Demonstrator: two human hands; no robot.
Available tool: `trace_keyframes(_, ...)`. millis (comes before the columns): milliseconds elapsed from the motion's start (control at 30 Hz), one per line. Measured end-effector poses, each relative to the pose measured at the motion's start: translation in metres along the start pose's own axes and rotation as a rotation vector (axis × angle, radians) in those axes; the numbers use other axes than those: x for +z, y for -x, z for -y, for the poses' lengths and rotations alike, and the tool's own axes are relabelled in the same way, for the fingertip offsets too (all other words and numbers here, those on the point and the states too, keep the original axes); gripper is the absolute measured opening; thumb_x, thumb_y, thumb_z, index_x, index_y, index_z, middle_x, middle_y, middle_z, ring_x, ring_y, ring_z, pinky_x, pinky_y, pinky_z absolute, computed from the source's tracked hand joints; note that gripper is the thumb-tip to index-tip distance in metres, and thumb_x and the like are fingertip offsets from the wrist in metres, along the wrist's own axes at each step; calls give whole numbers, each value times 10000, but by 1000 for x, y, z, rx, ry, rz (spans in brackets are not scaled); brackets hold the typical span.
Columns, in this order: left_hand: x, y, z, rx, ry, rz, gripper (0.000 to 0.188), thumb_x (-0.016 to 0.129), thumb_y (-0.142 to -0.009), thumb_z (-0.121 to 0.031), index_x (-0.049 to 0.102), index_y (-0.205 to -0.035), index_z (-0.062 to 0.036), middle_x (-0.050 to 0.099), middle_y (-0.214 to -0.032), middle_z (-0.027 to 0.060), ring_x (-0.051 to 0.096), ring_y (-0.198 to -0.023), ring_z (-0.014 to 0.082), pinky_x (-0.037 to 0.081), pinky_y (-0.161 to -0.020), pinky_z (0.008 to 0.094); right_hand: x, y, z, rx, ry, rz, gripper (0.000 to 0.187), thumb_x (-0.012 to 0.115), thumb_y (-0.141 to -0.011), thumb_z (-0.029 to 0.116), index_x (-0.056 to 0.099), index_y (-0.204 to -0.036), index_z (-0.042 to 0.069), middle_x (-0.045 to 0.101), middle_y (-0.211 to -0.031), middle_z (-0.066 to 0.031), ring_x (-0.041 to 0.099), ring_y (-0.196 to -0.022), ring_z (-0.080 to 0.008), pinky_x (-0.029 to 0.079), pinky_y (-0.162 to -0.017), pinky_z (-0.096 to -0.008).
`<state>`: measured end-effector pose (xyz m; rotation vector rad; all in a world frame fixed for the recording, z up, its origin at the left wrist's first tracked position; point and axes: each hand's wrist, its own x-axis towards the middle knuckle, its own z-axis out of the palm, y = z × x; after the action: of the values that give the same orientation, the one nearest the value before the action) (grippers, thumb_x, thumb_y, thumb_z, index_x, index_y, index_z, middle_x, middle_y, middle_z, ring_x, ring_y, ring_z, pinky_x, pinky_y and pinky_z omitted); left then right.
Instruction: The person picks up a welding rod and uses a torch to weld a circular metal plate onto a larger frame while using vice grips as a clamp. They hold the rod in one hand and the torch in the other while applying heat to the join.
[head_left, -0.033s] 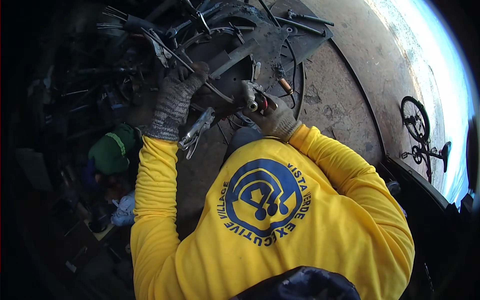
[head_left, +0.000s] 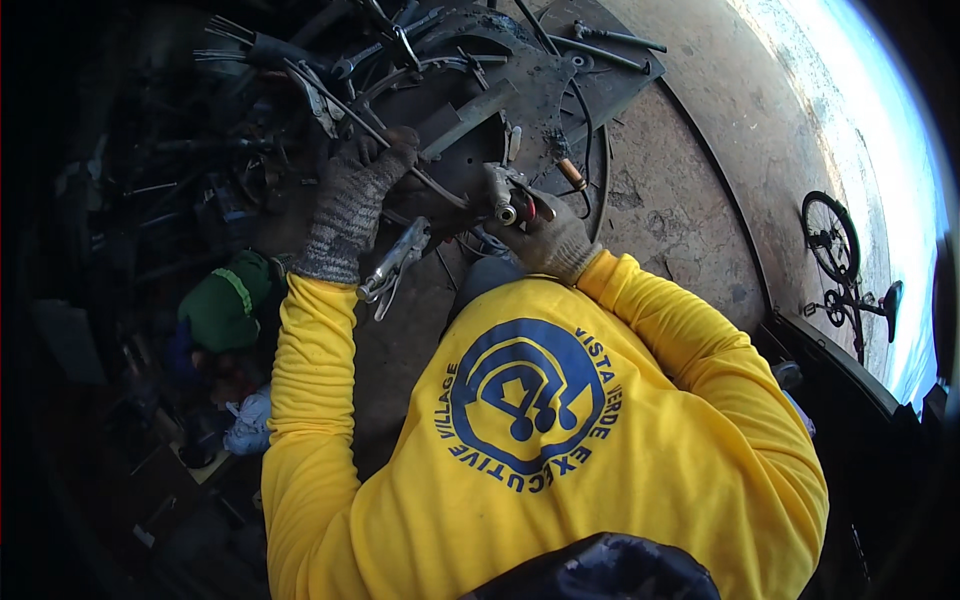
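Grey knit gloves (head_left: 340, 240) cover the person's hands. The left hand (head_left: 362, 185) has its fingers curled over a thin rod (head_left: 438, 188), which runs on past them toward the pliers (head_left: 498, 183). The right hand (head_left: 556, 238) has its fingers wrapped around those pliers, their head just beside the rod's end. A second pair of pliers (head_left: 398, 260) sits near the left wrist. A copper-coloured handle (head_left: 571, 173) is near the right fingers. Metal parts crowd the left side; concrete floor (head_left: 690, 175) spreads beyond the metal table's (head_left: 622, 88) right edge.
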<state>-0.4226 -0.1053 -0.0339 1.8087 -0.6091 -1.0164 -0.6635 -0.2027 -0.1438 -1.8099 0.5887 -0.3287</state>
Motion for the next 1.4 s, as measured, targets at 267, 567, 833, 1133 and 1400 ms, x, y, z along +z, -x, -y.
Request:
trace_keyframes(267,-2,-3,7,19,75,124,249,752,-986,-143,717,-1209,-38,735,-1056,39,682,-987,123,534,-942,295,31,-8,0,-28,138,-169,395,772,-873,424,711,-1163,162,728,-1081,-147,706,-1003,-394,575,-873,-468)
trace_keyframes(567,-7,1,0,-38,-190,118,452,740,-972,-502,732,-1018,-53,723,-871,89,714,-826,197,555,-754,382,61,-2,17,-144,410,-451,229,836,-835,193,803,-1044,106,755,-925,-131,739,-849,-342,589,-751,-445)
trace_keyframes(833,-35,-6,6,451,-849,47,366,782,-945,-422,696,-899,-68,701,-828,86,686,-782,254,534,-739,390,70,-2,29,-93,417,-515,182,804,-857,189,808,-1014,97,733,-872,-137,724,-790,-343,573,-692,-433)
trace_keyframes(1133,-44,-13,-4,1392,-1271,11,492,813,-858,-264,701,-1333,-194,732,-1118,39,684,-1126,299,534,-1002,480,73,-2,21,-80,417,-513,177,772,-880,197,809,-1017,91,730,-876,-134,718,-812,-348,568,-703,-443)
trace_keyframes(1400,-41,-38,-21,1426,-1287,238,359,813,-831,-236,776,-1186,-200,742,-1192,38,674,-1215,296,491,-1081,499,68,-2,21,-78,396,-468,202,759,-894,210,808,-1050,91,737,-895,-139,721,-835,-350,571,-721,-445)
